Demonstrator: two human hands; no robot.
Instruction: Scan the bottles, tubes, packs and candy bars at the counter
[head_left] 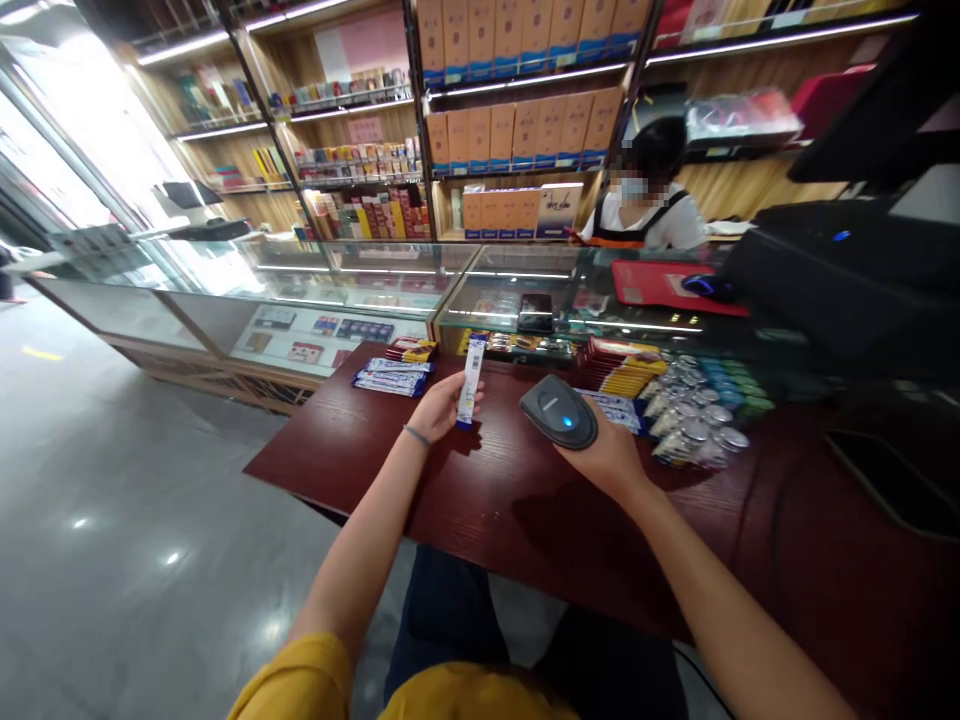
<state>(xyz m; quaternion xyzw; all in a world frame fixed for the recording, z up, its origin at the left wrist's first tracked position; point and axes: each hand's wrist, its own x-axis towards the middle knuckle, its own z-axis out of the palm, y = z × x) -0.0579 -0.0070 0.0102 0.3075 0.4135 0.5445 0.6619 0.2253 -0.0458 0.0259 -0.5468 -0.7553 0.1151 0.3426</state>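
My left hand [441,408] is closed around a slim white and blue snack packet [472,375], held upright above the dark red table with a barcode on its upper part. My right hand [611,452] grips a black barcode scanner [553,410], its blue light glowing and its head tilted toward the packet. A gap separates scanner and packet. Left of my left hand lies a pile of similar blue and white packets [391,378], with red and yellow packets [412,349] just behind. More blue and white packets [616,410] lie partly hidden behind my right hand.
Red and yellow packets [619,368] and several clear-wrapped, silver-topped items [694,425] stand at the table's right. A phone [892,480] lies at the far right. Beyond the table [480,500], a glass counter [360,270] holds a red mat [652,285]; a person [675,215] is behind it.
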